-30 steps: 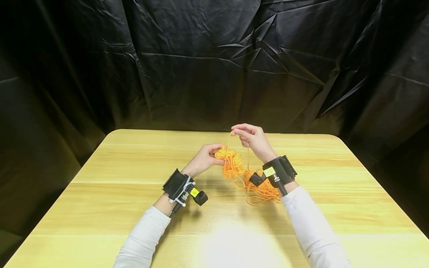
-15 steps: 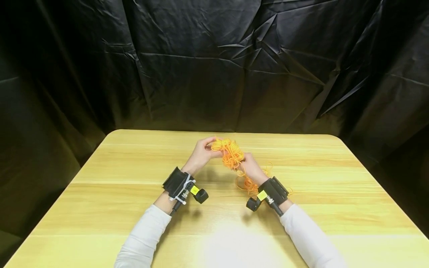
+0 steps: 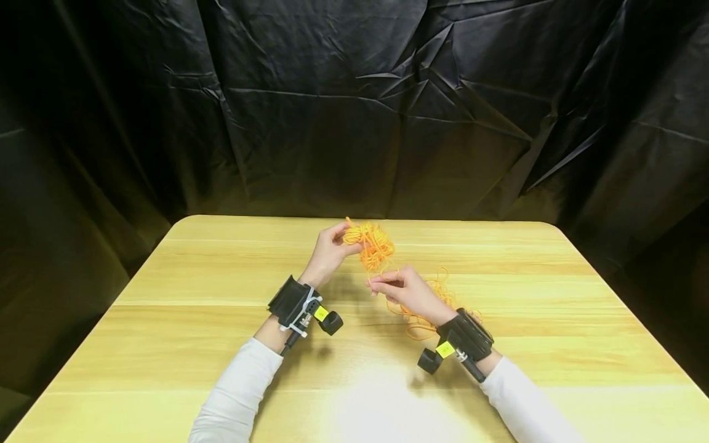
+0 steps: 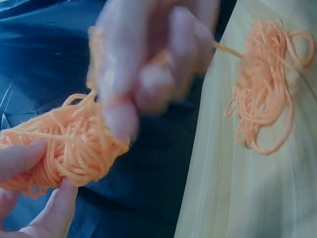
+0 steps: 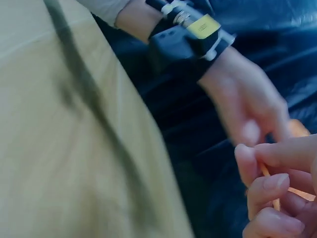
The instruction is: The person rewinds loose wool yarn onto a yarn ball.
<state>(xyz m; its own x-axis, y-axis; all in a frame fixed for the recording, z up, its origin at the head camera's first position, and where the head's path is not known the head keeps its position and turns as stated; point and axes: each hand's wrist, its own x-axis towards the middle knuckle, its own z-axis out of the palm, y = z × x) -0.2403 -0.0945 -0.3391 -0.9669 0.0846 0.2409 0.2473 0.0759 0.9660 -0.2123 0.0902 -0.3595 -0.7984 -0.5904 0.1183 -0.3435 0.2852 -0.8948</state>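
In the head view my left hand grips a wound bundle of orange yarn above the table's far middle. Thumb and fingers press on its coils in the left wrist view, where the yarn bundle fills the lower left. Just below and right of it, my right hand pinches a single strand. That yarn strand runs between thumb and fingers in the right wrist view. A loose heap of the same yarn lies on the table, partly behind my right wrist in the head view.
The pale wooden table has rounded far corners. Behind it hangs a creased black sheet. Each wrist wears a black strap with a small camera, the left one and the right one.
My right hand came down from above the bundle, passed along its far right side, and is now below it, with the strand. My left hand rose slightly with the bundle.
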